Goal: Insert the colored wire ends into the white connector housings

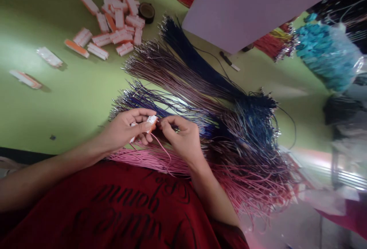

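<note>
My left hand (pixel 130 126) is closed on a white and orange plug connector housing (pixel 151 123), its thumb lying across the near side. A pink wire (pixel 163 145) hangs from the housing and curves down to the right. Close by on the right, my right hand (pixel 182 132) pinches thumb and forefinger together at the connector's orange face. A dark wire end seems to be between those fingertips, though it is mostly hidden. Under both hands lie bundles of blue wires (pixel 143 100) and pink wires (pixel 143 161) with metal-tipped ends.
On the green table (pixel 86 107) a heap of white and orange connectors (pixel 119 19) lies beside a tape roll (pixel 146 12). Brown wires (pixel 172 73) and dark navy wires (pixel 195 57) spread beyond my hands. A small knife (pixel 229 61) and a bag of teal pieces (pixel 329 54) are farther right.
</note>
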Demonstrator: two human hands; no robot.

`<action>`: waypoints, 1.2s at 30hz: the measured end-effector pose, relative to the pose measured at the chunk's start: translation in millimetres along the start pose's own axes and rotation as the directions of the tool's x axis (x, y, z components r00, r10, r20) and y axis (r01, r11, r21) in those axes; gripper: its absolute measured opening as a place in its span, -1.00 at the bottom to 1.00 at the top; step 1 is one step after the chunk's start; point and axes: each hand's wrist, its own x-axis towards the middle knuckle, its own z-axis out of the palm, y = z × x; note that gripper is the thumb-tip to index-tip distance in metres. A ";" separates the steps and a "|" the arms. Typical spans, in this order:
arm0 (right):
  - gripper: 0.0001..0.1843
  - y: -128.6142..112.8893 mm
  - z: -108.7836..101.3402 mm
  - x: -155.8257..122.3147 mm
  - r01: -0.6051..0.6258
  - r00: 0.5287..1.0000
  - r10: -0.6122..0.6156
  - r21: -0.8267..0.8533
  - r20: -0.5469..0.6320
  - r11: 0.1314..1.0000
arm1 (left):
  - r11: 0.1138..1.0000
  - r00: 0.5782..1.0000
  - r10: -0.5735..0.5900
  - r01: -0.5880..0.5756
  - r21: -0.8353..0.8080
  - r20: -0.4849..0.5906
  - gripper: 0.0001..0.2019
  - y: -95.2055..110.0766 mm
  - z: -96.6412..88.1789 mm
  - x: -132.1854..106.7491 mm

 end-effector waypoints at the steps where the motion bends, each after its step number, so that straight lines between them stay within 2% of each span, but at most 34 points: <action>1: -0.78 0.3 -0.4 -0.6 0.004 1.000 -0.004 -0.002 -0.003 1.000 | 1.000 1.000 0.001 -0.001 0.004 -0.002 -0.43 0.0 0.2 -0.6; 7: -0.77 -0.3 -2.3 -3.3 0.035 0.999 -0.036 -0.017 -0.017 0.999 | 0.997 1.000 0.012 -0.011 0.077 -0.021 -0.43 2.7 2.8 -4.2; 12: -0.78 -4.3 -4.1 -2.9 0.018 1.000 -0.018 0.000 -0.004 1.000 | 0.994 0.999 0.041 -0.039 0.104 -0.019 -0.55 10.4 11.6 -6.6; 17: -0.78 -5.9 -4.4 -0.8 0.026 0.999 -0.026 -0.001 -0.035 1.000 | 0.998 0.999 0.037 -0.036 0.050 -0.019 -0.61 18.4 19.6 -3.8; 21: -0.78 -3.8 -3.0 2.7 -0.001 0.999 0.002 0.025 -0.041 1.000 | 0.999 1.000 0.026 -0.025 0.041 -0.007 -0.61 19.9 19.2 0.0; 26: -0.79 -4.4 -2.3 2.2 -0.042 0.999 0.043 0.048 -0.013 0.998 | 0.999 0.998 0.052 -0.052 -0.013 -0.020 -0.58 18.1 14.6 1.6; 30: -0.76 -5.2 -10.1 7.8 -0.044 0.998 0.042 0.041 0.038 0.998 | 0.997 0.998 0.055 -0.057 -0.048 -0.040 -0.57 18.9 11.7 2.4; 31: -0.73 -3.8 -13.8 12.7 -0.024 1.000 0.023 0.013 0.018 1.000 | 0.997 0.997 0.055 -0.058 -0.053 -0.055 -0.58 19.2 11.2 2.9; 33: -0.68 1.7 -21.8 26.6 0.039 0.992 -0.053 -0.118 -0.116 0.992 | 0.996 0.995 0.052 -0.057 -0.062 -0.083 -0.60 19.7 10.2 3.8; 35: -0.72 10.0 -28.7 41.6 0.066 0.957 -0.151 -0.319 -0.249 0.945 | 0.996 0.994 0.050 -0.057 -0.073 -0.096 -0.61 19.6 9.5 4.2; 36: -0.76 14.4 -31.2 47.9 0.058 0.949 -0.177 -0.407 -0.260 0.912 | 0.995 0.994 0.048 -0.056 -0.079 -0.096 -0.61 19.4 9.2 4.3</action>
